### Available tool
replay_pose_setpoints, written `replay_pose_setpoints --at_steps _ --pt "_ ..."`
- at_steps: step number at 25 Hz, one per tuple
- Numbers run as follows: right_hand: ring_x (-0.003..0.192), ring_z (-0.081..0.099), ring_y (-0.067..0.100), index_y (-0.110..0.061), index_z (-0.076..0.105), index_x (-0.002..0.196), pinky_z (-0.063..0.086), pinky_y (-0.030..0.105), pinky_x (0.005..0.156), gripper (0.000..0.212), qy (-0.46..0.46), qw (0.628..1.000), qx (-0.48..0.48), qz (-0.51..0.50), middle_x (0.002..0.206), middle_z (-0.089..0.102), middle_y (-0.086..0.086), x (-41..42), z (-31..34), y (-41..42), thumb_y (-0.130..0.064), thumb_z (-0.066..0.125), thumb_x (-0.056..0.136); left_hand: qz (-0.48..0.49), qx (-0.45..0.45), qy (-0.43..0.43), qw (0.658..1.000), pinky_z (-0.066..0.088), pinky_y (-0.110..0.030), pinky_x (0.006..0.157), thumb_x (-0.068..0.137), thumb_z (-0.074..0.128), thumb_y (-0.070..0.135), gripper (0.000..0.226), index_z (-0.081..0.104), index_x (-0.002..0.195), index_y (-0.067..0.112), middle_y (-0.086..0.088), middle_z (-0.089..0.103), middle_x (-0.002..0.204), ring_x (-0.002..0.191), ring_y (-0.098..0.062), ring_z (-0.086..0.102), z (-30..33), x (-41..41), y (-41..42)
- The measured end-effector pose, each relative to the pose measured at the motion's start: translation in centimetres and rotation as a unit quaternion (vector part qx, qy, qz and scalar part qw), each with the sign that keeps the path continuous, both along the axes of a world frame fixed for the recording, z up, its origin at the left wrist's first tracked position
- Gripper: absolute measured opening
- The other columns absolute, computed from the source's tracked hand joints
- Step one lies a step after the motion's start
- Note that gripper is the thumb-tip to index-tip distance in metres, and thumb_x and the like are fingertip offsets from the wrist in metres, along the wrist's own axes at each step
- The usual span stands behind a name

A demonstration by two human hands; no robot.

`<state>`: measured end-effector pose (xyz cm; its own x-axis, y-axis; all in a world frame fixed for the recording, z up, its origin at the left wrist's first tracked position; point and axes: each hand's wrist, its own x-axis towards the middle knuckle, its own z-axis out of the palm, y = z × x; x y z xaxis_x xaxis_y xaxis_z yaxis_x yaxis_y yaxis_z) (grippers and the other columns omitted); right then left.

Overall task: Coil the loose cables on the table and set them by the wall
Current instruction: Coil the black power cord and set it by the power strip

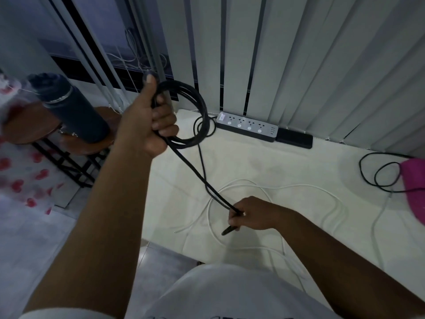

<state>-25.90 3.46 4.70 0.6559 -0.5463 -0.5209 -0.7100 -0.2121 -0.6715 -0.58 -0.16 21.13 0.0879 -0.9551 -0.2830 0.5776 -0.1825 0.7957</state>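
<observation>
Left hand [149, 125] grips black cable [202, 107] coil; right hand [250, 215] pinches tail.

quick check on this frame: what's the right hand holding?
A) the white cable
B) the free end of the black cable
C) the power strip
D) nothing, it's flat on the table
B: the right hand pinches the free end of the black cable, whose loops are gripped in the raised left hand; the white cable lies loose on the table, and the power strip sits untouched by the blinds.
</observation>
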Motion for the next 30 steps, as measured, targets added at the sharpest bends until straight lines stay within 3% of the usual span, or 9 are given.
replay_pose_setpoints --at_steps 4,8,12,16,18,20,23,26,30 --pt "0.075 0.059 -0.002 -0.027 0.072 0.094 0.043 0.015 0.070 0.015 -0.036 0.992 -0.030 -0.118 0.097 0.070 -0.009 -0.7 -1.7 0.2 -0.019 0.059 0.091 0.025 0.002 -0.025 0.999 0.017 -0.018 0.034 0.096 0.046 0.055 0.047 0.046 0.062 0.021 0.009 0.030 0.039 0.031 -0.004 0.022 0.5 1.2 0.0" --pt "0.089 0.071 0.015 -0.037 0.071 0.090 0.058 0.036 0.084 0.026 -0.044 0.983 0.010 -0.180 0.100 0.073 -0.005 -1.5 -3.9 -0.4 -0.019 0.052 0.093 -0.021 0.024 -0.033 0.999 0.016 -0.018 0.034 0.094 0.043 0.060 0.050 0.046 0.063 0.021 0.009 0.030 0.038 0.030 -0.005 0.023 -0.1 1.6 0.2" --pt "0.092 0.070 0.031 -0.023 0.071 0.088 0.056 0.043 0.090 0.022 -0.137 0.954 0.046 -0.264 0.097 0.073 0.000 -2.1 -4.4 -1.3 -0.009 0.056 0.095 -0.055 0.033 -0.059 0.996 0.017 -0.017 0.033 0.094 0.045 0.058 0.049 0.045 0.063 0.020 0.010 0.029 0.038 0.029 -0.005 0.023 -0.5 2.3 0.6" --pt "0.069 0.065 0.024 0.002 0.070 0.086 0.059 0.028 0.065 0.016 -0.185 0.911 0.087 -0.359 0.080 0.068 0.017 -3.0 -2.5 -2.8 -0.008 0.060 0.094 -0.104 0.047 -0.109 0.988 0.017 -0.017 0.032 0.094 0.047 0.051 0.043 0.044 0.066 0.019 0.010 0.029 0.039 0.029 -0.003 0.022 -1.0 2.8 0.8" --pt "0.059 0.062 0.021 0.001 0.064 0.079 0.054 0.025 0.052 0.022 -0.202 0.889 0.095 -0.401 0.074 0.063 0.019 -2.9 -1.0 -3.7 -0.014 0.061 0.095 -0.116 0.060 -0.151 0.980 0.017 -0.017 0.033 0.094 0.049 0.051 0.042 0.045 0.067 0.019 0.009 0.029 0.040 0.031 -0.004 0.022 -1.7 2.1 0.8" --pt "0.061 0.067 0.022 -0.005 0.056 0.075 0.053 0.026 0.051 0.025 -0.247 0.852 0.101 -0.451 0.073 0.063 0.017 -1.9 1.0 -4.6 -0.017 0.059 0.097 -0.124 0.075 -0.193 0.970 0.018 -0.017 0.034 0.092 0.053 0.050 0.041 0.046 0.068 0.018 0.007 0.030 0.043 0.033 -0.006 0.022 -2.8 0.9 0.9" --pt "0.067 0.071 0.024 -0.009 0.052 0.076 0.050 0.026 0.051 0.026 -0.296 0.829 0.048 -0.473 0.068 0.068 0.006 0.7 4.4 -5.3 -0.023 0.057 0.098 -0.120 0.112 -0.222 0.961 0.019 -0.019 0.037 0.094 0.055 0.047 0.038 0.047 0.071 0.017 0.006 0.031 0.047 0.038 -0.008 0.022 -4.6 -1.7 1.0" --pt "0.050 0.063 0.015 -0.009 0.060 0.078 0.045 0.028 0.054 0.025 -0.323 0.816 -0.014 -0.480 0.061 0.061 0.000 3.2 7.1 -5.0 -0.028 0.062 0.095 -0.095 0.139 -0.229 0.959 0.019 -0.021 0.041 0.094 0.056 0.044 0.037 0.053 0.072 0.015 0.004 0.033 0.050 0.040 -0.010 0.024 -5.8 -4.0 1.1" --pt "0.051 0.055 0.014 -0.009 0.069 0.084 0.047 0.033 0.061 0.019 -0.349 0.824 -0.030 -0.446 0.058 0.060 -0.003 4.9 8.3 -4.3 -0.025 0.064 0.093 -0.059 0.136 -0.229 0.962 0.023 -0.022 0.041 0.092 0.059 0.044 0.036 0.064 0.082 0.010 0.003 0.043 0.053 0.041 -0.010 0.028 -6.8 -5.6 1.2"
